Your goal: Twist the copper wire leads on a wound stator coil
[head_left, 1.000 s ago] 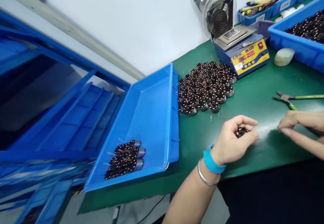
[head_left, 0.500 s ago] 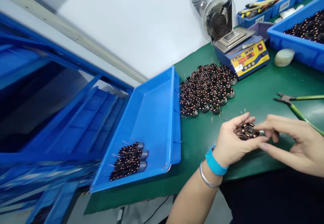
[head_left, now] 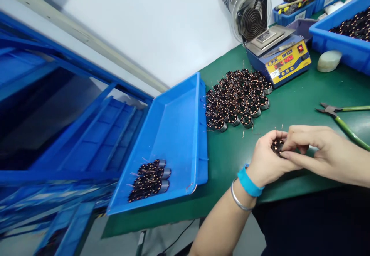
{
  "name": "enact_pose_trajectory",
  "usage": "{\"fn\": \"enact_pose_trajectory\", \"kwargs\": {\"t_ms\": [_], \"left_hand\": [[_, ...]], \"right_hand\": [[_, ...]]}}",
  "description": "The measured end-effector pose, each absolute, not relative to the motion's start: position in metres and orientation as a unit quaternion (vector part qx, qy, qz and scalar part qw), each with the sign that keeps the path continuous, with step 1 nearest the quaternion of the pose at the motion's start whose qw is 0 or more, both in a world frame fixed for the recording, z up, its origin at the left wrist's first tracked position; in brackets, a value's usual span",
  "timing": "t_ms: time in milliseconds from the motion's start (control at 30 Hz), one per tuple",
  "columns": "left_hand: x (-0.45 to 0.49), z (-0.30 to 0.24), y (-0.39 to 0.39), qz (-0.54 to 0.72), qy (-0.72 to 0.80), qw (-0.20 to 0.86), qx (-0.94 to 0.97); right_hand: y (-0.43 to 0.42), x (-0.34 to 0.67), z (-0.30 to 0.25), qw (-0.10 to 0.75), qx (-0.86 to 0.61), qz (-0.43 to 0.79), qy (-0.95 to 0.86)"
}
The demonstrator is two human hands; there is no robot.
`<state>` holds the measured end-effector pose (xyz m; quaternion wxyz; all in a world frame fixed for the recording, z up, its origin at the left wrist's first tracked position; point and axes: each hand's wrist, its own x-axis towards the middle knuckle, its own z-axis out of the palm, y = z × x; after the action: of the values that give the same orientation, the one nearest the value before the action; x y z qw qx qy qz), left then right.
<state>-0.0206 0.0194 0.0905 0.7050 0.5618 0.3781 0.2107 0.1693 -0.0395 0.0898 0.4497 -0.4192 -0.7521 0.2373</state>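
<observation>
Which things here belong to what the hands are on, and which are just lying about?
Part of the work: left hand, right hand, the copper-wound stator between them, the nearby pile of wound stators.
Just lying about: green-handled side cutters, blue tray, soldering station, pale block.

Route over green bench mat (head_left: 289, 105) is left between copper-wound stator pile (head_left: 237, 98) and pliers (head_left: 332, 110). Far side is blocked by soldering station (head_left: 279, 61). Near-left passage is bounded by raised rim of blue tray (head_left: 176, 148). Left hand (head_left: 267, 157) and right hand (head_left: 320, 146) are kept nearest, in front of mat.
</observation>
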Motion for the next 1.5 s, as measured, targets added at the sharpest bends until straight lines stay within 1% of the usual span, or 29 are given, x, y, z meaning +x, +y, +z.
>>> {"fn": "enact_pose_trajectory", "kwargs": {"t_ms": [200, 300, 400, 800, 1033, 1133, 1200, 1267, 1333, 1433, 1500], "left_hand": [[-0.023, 0.095, 0.018, 0.18, 0.39, 0.682, 0.591], [-0.023, 0.099, 0.02, 0.152, 0.355, 0.717, 0.58], [-0.022, 0.102, 0.02, 0.155, 0.321, 0.741, 0.569], [-0.026, 0.099, 0.025, 0.117, 0.294, 0.78, 0.54], [-0.023, 0.102, 0.024, 0.134, 0.301, 0.775, 0.538], [-0.023, 0.106, 0.023, 0.145, 0.305, 0.77, 0.541], [-0.024, 0.107, 0.023, 0.151, 0.315, 0.763, 0.544], [-0.024, 0.108, 0.023, 0.152, 0.32, 0.76, 0.545], [-0.023, 0.107, 0.023, 0.15, 0.318, 0.763, 0.542], [-0.022, 0.107, 0.023, 0.146, 0.314, 0.767, 0.54], [-0.021, 0.107, 0.023, 0.142, 0.315, 0.767, 0.54]], "right_hand": [[-0.051, 0.173, 0.088, 0.452, -0.435, 0.248, -0.738], [-0.056, 0.176, 0.088, 0.453, -0.456, 0.282, -0.713], [-0.058, 0.178, 0.088, 0.454, -0.479, 0.305, -0.687], [-0.067, 0.174, 0.087, 0.503, -0.477, 0.353, -0.628], [-0.067, 0.168, 0.08, 0.53, -0.472, 0.398, -0.582], [-0.062, 0.176, 0.074, 0.56, -0.477, 0.434, -0.52], [-0.059, 0.184, 0.069, 0.591, -0.48, 0.437, -0.479], [-0.061, 0.189, 0.066, 0.601, -0.499, 0.398, -0.482], [-0.067, 0.189, 0.065, 0.589, -0.511, 0.3, -0.55], [-0.077, 0.181, 0.067, 0.549, -0.473, 0.15, -0.673], [-0.08, 0.177, 0.067, 0.533, -0.452, 0.124, -0.705]]}}
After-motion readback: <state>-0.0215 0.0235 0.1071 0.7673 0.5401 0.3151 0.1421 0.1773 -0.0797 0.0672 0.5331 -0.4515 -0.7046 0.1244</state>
